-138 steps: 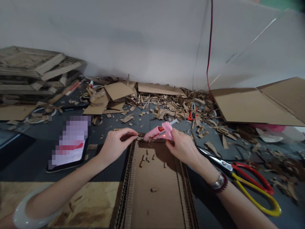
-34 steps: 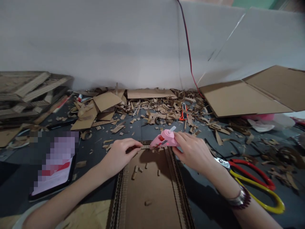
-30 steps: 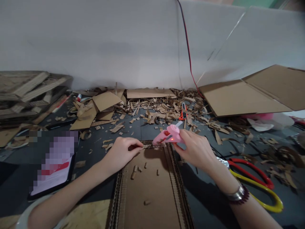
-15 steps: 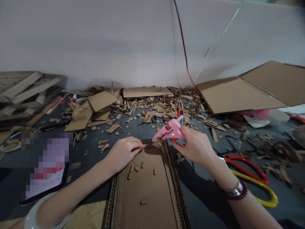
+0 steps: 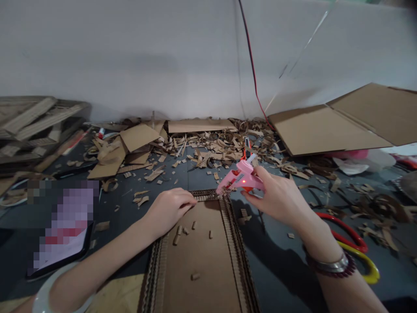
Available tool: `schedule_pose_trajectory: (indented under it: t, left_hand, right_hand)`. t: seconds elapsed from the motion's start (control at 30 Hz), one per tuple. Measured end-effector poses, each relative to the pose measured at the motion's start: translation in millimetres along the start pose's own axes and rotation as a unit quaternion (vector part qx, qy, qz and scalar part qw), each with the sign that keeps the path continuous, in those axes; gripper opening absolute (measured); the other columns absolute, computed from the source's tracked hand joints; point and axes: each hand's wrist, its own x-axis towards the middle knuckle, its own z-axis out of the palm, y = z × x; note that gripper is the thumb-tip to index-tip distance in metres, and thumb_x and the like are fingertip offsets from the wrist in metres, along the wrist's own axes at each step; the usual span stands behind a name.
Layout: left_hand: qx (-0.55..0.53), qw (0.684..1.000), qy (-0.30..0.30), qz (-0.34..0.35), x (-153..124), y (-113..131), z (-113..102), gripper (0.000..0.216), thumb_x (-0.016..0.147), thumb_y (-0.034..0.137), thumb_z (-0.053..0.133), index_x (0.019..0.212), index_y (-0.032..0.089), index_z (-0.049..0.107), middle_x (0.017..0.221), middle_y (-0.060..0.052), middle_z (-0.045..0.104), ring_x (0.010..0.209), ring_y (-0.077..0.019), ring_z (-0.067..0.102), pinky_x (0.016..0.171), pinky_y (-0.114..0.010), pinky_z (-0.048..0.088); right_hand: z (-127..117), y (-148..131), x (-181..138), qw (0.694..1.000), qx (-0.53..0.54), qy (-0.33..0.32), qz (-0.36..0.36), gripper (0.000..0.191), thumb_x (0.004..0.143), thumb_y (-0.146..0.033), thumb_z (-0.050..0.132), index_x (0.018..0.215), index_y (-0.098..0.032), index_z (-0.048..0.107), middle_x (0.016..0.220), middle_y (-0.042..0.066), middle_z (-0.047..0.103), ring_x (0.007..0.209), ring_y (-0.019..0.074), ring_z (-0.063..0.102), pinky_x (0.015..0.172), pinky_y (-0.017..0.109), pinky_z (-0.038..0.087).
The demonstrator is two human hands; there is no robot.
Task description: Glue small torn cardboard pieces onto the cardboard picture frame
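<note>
A pink hot glue gun [image 5: 239,177] with a lit red light is gripped in my right hand [image 5: 276,198]. Its nozzle points down and left at the far right corner of a shallow cardboard tray [image 5: 202,256], whose raised walls are layered corrugated strips. My left hand [image 5: 171,211] is closed over the tray's far left corner, fingertips pressed on the far wall. Several small cardboard rolls, one of them a short roll [image 5: 195,276] nearer me, lie loose on the tray's floor.
A phone [image 5: 65,230] lies at the left. Red and yellow scissor handles [image 5: 355,248] are partly behind my right forearm. Cardboard scraps [image 5: 211,152] litter the back, with a utility knife [image 5: 247,145] among them. Large cardboard sheets [image 5: 342,121] lean at the right, stacked strips [image 5: 32,121] at the left.
My right hand has moved right and slightly down, shifting the glue gun's nozzle along the far wall to the right corner. My left hand has stayed almost still.
</note>
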Motion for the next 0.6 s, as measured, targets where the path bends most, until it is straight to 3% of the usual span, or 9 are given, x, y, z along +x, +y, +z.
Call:
schedule_pose_trajectory:
  t: [0.2,0.37,0.53,0.6]
  left_hand:
    - [0.002,1.000,-0.003,-0.004,0.9,-0.3,-1.7,0.017,0.079,0.015,0.054,0.086,0.016,0.069,0.086,-0.005,0.072,0.079,-0.0184,0.065,0.072,-0.029,0.052]
    - [0.012,1.000,-0.008,-0.020,1.2,12.4,-23.2,0.019,0.078,0.015,0.054,0.090,0.017,0.069,0.088,-0.004,0.072,0.081,-0.0181,0.064,0.075,-0.029,0.049]
    - [0.040,0.986,-0.151,-0.054,-5.4,30.7,-34.9,0.018,0.077,0.016,0.053,0.078,0.019,0.070,0.078,-0.004,0.071,0.074,-0.0187,0.064,0.067,-0.027,0.047]
    - [0.037,0.980,-0.179,-0.079,-8.8,32.7,-33.8,0.015,0.075,0.018,0.055,0.077,0.019,0.070,0.076,-0.005,0.070,0.072,-0.0191,0.065,0.065,-0.027,0.047]
  right_hand:
    - [-0.2,9.2,-2.0,0.998,0.019,0.022,-0.052,0.014,0.073,-0.031,0.053,0.082,-0.019,0.051,0.073,0.003,0.063,0.062,0.0192,0.061,0.049,0.024,0.034]
    - [0.8,13.0,-3.7,0.997,0.021,0.005,-0.075,0.012,0.074,-0.026,0.052,0.083,-0.018,0.055,0.077,0.002,0.063,0.064,0.0185,0.061,0.052,0.025,0.036]
    - [1.0,12.0,-4.3,0.997,0.023,-0.009,-0.075,0.011,0.074,-0.022,0.052,0.083,-0.018,0.055,0.076,0.002,0.062,0.065,0.0183,0.061,0.052,0.025,0.036]
    - [1.1,11.8,-4.2,0.997,0.026,-0.014,-0.072,0.009,0.074,-0.021,0.052,0.081,-0.018,0.055,0.075,0.002,0.062,0.063,0.0183,0.060,0.052,0.025,0.037]
